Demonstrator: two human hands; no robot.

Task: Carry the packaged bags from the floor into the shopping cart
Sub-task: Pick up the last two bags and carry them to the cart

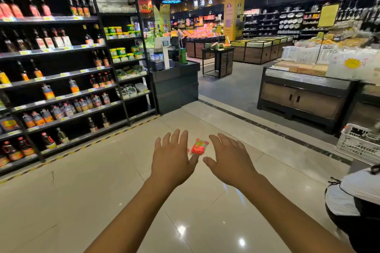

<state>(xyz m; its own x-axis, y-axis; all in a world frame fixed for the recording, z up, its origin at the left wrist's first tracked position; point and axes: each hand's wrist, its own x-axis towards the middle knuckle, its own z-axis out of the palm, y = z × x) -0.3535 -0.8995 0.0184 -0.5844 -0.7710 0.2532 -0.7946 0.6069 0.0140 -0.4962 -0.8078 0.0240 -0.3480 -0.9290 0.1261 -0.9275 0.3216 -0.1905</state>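
Left hand and right hand are spread empty; red packaged bag on floor is best scooped from both sides.

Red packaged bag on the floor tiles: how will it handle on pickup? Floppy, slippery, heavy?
The red packaged bag looks like a small soft pouch, so it will probably flex rather than stay stiff. It lies flat on glossy floor tiles, so a push would likely slide it, not roll it. It looks small beside the open left hand and right hand, so probably light.
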